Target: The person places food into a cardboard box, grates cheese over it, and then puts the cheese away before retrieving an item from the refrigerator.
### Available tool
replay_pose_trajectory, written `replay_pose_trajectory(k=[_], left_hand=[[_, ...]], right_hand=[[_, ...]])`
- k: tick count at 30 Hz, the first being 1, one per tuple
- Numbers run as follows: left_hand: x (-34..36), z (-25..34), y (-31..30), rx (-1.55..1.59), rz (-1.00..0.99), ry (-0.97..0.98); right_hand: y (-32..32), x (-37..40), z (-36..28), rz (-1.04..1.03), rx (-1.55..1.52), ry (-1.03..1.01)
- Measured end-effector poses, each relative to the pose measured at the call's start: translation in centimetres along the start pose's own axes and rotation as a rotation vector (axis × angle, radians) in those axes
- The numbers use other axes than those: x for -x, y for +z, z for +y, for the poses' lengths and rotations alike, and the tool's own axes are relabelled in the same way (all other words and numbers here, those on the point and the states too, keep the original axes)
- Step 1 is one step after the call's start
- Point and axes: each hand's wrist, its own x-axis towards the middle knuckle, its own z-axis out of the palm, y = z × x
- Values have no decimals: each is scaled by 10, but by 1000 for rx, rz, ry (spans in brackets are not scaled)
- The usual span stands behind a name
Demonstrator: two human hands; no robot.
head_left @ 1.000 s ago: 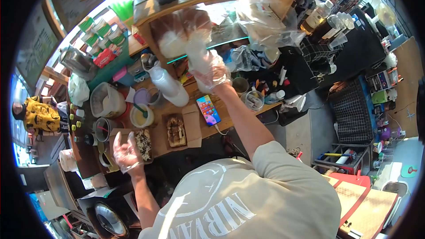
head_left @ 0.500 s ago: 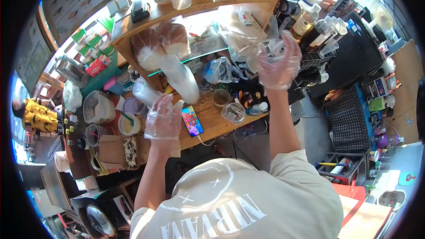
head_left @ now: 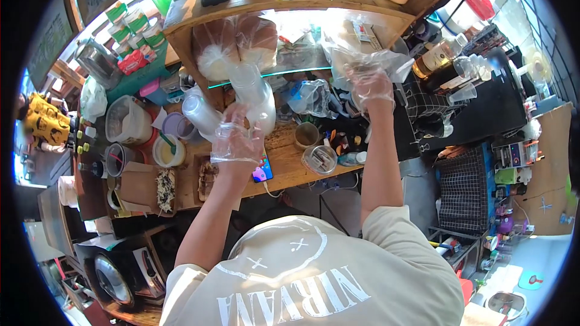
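Far over at 9 o'clock is a person (head_left: 45, 118) in a yellow and black shirt. Closer in, a bit above 9 o'clock, sits a big clear tub (head_left: 124, 139). Right by it, at 9 o'clock, is a white pot (head_left: 160, 160) with a green stick (head_left: 167, 139) poking up. Near 8 o'clock, an open brown box (head_left: 138, 187) has shreddy food (head_left: 166, 188) in it. A small box (head_left: 204, 162) with brown food (head_left: 208, 180) is at 8 o'clock too, partly behind the left arm.

Next, at 9 o'clock, comes the left hand (head_left: 238, 136) in a clear glove (head_left: 220, 158). Its fingers look bent and loose, but they are blurry, so I can't tell if they hold anything. Just past its fingers, at 11 o'clock, is a tall stack of clear cups (head_left: 252, 87). I can't tell if the hand is touching it. A bright phone (head_left: 264, 173) lies on the wood table (head_left: 290, 169) between 7 and 8 o'clock, partly behind the hand.

Over at 2 o'clock is the right hand (head_left: 370, 84), gloved as well. It is up at some crinkly clear bags (head_left: 393, 63), which are at 2 o'clock too. The fingers are blurry there, and I can't tell if they pinch a bag. Farther out at 2 o'clock, a golden bottle (head_left: 438, 59) leans over.
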Motion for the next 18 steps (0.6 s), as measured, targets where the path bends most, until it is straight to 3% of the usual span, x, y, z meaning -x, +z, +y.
replay_pose_trajectory(k=[2, 6, 7, 8, 9, 10, 11, 14, 18], left_hand=[[-12, -5, 1, 15, 151, -31], [-27, -5, -5, 58, 154, -107], [-29, -5, -6, 103, 170, -103], [-31, -6, -5, 149, 186, -96], [-33, -6, -4, 150, 186, -102], [-36, -7, -2, 129, 260, -33], [-39, -7, -1, 107, 334, 35], [-52, 1, -5, -92, 284, 142], [-64, 3, 1, -264, 236, 171]], right_hand=[[11, -8, -1, 247, -275, -35], [61, -65, 39, 225, -328, 6], [32, -49, 9, 160, -436, -29], [49, -64, 20, 153, -433, -31], [75, -90, 38, 241, -379, 5], [80, -99, 35, 330, -324, 39], [78, -102, 40, 267, -314, 46], [75, -95, 38, 315, -470, 22], [26, -15, -3, 399, -292, 28]])
